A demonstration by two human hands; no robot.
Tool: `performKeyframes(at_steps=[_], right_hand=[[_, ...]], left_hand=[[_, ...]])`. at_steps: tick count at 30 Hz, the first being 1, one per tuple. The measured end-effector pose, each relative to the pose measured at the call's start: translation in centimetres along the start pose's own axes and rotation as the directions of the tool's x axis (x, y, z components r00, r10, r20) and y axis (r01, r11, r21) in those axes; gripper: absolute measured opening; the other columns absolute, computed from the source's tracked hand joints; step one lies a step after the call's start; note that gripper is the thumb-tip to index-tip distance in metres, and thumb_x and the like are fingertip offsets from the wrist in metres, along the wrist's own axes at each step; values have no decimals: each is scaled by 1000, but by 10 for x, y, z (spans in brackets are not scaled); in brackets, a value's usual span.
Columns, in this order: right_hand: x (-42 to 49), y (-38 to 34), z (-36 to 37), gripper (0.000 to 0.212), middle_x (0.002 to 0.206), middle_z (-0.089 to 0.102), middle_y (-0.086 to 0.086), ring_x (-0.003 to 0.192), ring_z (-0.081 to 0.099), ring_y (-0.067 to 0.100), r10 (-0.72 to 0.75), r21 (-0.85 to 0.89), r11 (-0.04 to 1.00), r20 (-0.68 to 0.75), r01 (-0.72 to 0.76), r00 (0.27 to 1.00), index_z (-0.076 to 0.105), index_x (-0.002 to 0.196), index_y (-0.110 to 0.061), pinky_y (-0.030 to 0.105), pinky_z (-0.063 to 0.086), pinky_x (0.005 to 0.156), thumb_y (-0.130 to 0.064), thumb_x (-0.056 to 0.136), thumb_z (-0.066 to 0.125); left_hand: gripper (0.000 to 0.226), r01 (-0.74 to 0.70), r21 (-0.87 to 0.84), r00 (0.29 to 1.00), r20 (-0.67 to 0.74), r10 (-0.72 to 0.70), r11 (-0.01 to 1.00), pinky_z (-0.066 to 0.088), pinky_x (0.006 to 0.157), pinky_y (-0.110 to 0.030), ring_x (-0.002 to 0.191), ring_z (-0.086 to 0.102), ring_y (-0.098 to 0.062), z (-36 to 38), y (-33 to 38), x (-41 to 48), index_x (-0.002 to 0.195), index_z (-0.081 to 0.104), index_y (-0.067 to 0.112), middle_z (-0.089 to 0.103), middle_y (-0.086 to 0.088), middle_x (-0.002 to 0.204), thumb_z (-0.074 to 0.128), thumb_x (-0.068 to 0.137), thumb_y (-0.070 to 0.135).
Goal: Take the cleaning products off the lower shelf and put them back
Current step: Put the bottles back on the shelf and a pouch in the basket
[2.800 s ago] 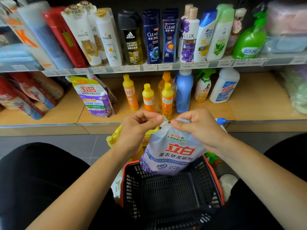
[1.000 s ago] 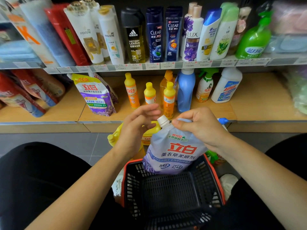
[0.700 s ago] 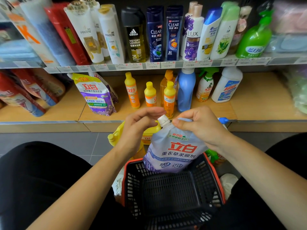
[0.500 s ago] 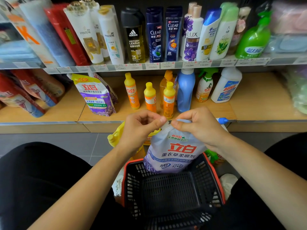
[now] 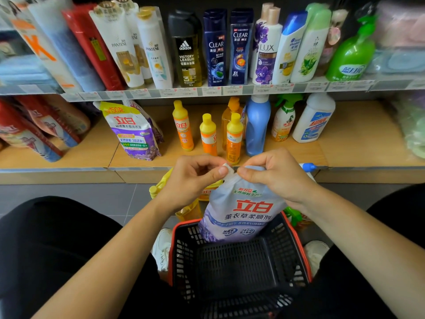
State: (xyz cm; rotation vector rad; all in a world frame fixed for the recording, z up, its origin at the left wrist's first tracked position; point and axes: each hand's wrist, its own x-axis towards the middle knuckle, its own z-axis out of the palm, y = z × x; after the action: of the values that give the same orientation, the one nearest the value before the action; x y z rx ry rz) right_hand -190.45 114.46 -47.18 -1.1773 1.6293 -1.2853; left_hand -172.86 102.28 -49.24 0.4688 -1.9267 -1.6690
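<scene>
A pale blue and lavender refill pouch with red lettering stands upright at the far end of a black basket. My right hand pinches the pouch's top edge. My left hand has thumb and fingers closed on the pouch's white cap. On the lower shelf stand a purple pouch, three orange bottles, a blue bottle, a spray bottle and a white bottle.
Yellow bottles and a green sprayer lie on the floor behind the basket. Red pouches lean at the shelf's left end. Shampoo bottles fill the upper shelf. My dark-clad knees flank the basket.
My left hand let go of the cap, opened, then closed on the cap again. The pouch and my right hand stayed in place.
</scene>
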Motion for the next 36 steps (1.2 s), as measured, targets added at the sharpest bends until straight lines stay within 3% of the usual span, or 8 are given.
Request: performKeyframes(at_steps=[6,13,17,20,24,27,31,36], right_hand=[[1,0,-1,13,74,76,7,68,68,10,26,70,997,26,-28,999,79,74,-17,22,53,61,-13,86,75],[-3,-3,-16,12,75,75,11,69,70,17,60,203,978,-94,-40,994,79,75,-12,27,56,64,-24,76,77],[-4,-8,-36,13,73,74,4,68,70,15,36,295,955,-179,19,983,80,74,-17,27,58,64,-28,70,76],[-7,-13,-50,13,74,75,5,70,71,17,9,322,944,-237,70,971,81,77,-18,30,59,68,-27,72,74],[-9,-13,-68,9,74,76,4,69,73,18,28,353,931,-322,92,946,81,77,-18,31,60,65,-24,78,74],[-8,-4,-80,14,76,76,4,72,73,19,70,310,949,-388,59,919,80,76,-20,35,62,67,-19,87,71],[-11,20,-89,10,91,77,5,89,73,20,63,187,982,-422,19,904,78,89,-22,37,59,78,-16,91,70],[-19,68,-82,40,116,70,9,106,67,21,163,85,986,-301,-144,939,61,130,-28,38,53,92,-4,98,57]], left_hand=[[26,-5,-50,997,73,9,999,54,83,-22,96,67,-11,-6,-5,2,116,71,13,77,2,102,66,90,8],[53,241,7,967,89,-240,971,51,101,-35,120,64,-18,-19,-27,4,138,59,31,68,5,131,63,89,52],[50,665,19,739,-162,-654,747,47,100,-40,111,63,-20,-18,-56,-3,116,66,32,66,-2,127,61,79,66],[50,787,-101,607,-56,-793,609,53,91,-40,88,68,-24,-8,-71,-10,109,72,16,73,-10,103,55,90,60],[34,715,-222,692,89,-716,663,52,99,-41,93,73,-25,2,-71,-13,103,74,12,75,-15,103,76,83,39],[17,559,-218,813,-40,-580,800,56,86,-31,88,66,-24,12,-71,-12,97,75,6,73,-13,90,71,89,21],[25,490,-136,826,-243,-508,861,59,61,-21,58,63,-12,12,-69,-11,71,74,10,68,-1,60,67,94,7],[23,530,56,806,-343,-482,846,52,51,-22,46,58,-10,-13,-68,-17,68,70,3,65,-3,56,75,89,13]])
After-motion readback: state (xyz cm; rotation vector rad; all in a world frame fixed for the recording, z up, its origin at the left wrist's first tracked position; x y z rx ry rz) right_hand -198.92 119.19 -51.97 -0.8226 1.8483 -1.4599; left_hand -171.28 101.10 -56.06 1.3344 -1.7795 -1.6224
